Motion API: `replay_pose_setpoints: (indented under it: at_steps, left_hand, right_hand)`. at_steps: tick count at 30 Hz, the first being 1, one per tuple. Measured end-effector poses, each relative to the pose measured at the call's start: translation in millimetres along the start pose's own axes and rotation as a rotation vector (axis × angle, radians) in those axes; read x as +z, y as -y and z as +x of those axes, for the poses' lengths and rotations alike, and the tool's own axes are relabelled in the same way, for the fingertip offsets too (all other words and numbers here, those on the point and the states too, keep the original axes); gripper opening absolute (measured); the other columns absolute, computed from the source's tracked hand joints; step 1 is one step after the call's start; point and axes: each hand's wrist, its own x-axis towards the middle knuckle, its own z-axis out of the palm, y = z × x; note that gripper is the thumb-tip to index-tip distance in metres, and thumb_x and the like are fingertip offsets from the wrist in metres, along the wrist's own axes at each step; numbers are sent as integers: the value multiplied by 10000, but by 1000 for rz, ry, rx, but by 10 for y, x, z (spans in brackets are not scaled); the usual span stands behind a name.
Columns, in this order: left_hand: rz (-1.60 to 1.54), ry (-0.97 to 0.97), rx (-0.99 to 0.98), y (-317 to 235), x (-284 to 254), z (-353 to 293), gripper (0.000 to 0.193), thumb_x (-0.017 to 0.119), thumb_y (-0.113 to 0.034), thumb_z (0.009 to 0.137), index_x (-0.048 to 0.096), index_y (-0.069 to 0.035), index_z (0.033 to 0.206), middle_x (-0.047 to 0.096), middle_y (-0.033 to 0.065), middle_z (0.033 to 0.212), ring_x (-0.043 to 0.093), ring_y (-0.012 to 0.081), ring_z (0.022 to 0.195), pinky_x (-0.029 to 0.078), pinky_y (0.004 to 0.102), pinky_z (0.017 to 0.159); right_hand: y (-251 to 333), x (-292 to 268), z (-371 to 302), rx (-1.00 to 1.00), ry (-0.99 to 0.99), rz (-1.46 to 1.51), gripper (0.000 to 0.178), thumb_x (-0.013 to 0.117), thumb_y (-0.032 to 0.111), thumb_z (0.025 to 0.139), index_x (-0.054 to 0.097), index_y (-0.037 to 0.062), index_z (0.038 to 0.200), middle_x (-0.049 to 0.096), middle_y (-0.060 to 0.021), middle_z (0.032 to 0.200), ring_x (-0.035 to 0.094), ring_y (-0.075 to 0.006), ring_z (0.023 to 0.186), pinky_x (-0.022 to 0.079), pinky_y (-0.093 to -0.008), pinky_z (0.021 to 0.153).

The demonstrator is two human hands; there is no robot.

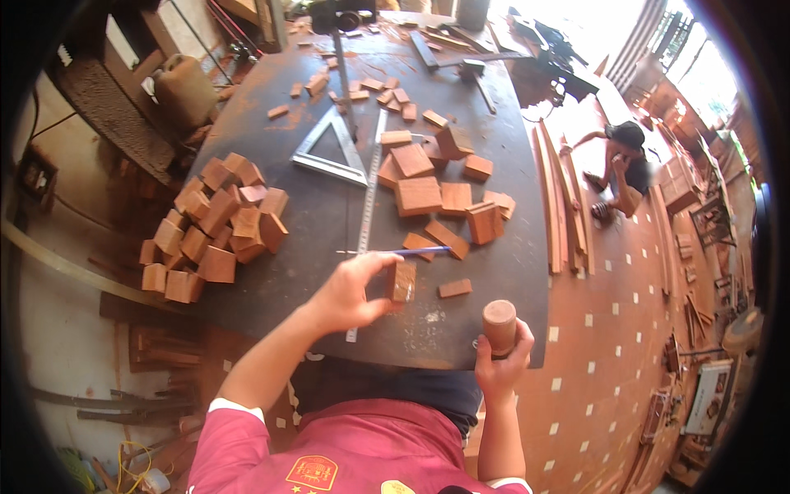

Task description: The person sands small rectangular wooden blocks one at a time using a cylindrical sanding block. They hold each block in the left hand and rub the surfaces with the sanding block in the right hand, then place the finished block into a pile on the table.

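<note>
Wooden block (402, 281) in the left hand (350, 290) stood near the front of the dark tabletop (304, 239), pinched between the thumb and the other fingers (377, 263). The right hand (504, 364) had its fingers wrapped around a wooden cylinder (499, 316), its flat round end facing up, by the tabletop's right front corner.

Judged from how things lay, the work seemed partway along. Many pieces were already separate blocks, and one heap of blocks (217, 210) was gathered at the left. A looser cluster of blocks (418, 197) remained at the right, some stacked or leaning, with smaller offcuts (395, 103) farther back. The held block had not been set among either group; which group was finished, if either, could not be told.

That block was short and squared, reddish brown, with a lighter face that bore pale, rough-looking patches. Whether its lower end touched the tabletop was unclear. A blue pen (428, 249) lay crosswise just beyond it, close to the left fingers; whether they held it too could not be made out. A metal ruler (367, 210) and a triangular square (329, 169) lay beyond the left hand.
</note>
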Motion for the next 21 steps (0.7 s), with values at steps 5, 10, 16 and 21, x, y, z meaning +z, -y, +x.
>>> replay_pose_setpoints:
  at_steps: [5, 10, 16, 21]
  left_hand:
    - [-4, -63, 10, -98, 542, -244, 806, 984, -213, 735, 612, -2, 1418, 693, 213, 1310, 680, 392, 1231, 545, 447, 1058]
    - [87, -155, -40, -270, 518, -338, 784, 995, -246, 718, 641, -23, 1381, 688, 196, 1258, 682, 381, 1179, 555, 448, 1031]
    - [45, -89, -35, -111, 452, -527, 565, 951, -212, 763, 705, -11, 1230, 701, 176, 1157, 679, 388, 1099, 556, 465, 970]
    - [173, -298, -90, -164, 656, -566, 478, 961, -173, 742, 737, -25, 1137, 719, 152, 1048, 708, 370, 969, 589, 444, 865]
  right_hand:
    - [322, -211, 219, 77, 254, 196, 675, 901, 129, 802, 519, -20, 1338, 715, -209, 1134, 748, -315, 995, 588, -411, 889]
    - [823, -101, 521, -50, 458, 257, 848, 885, 86, 800, 475, -45, 1531, 738, -219, 1132, 764, -343, 980, 602, -414, 878]
    - [1038, -31, 458, -163, 525, 76, 807, 882, 108, 794, 547, -58, 1509, 725, -254, 1174, 750, -390, 1012, 602, -425, 895]
    - [1015, 83, 358, -196, 392, 38, 797, 878, 113, 811, 536, -64, 1509, 716, -237, 1103, 731, -375, 943, 606, -424, 840]
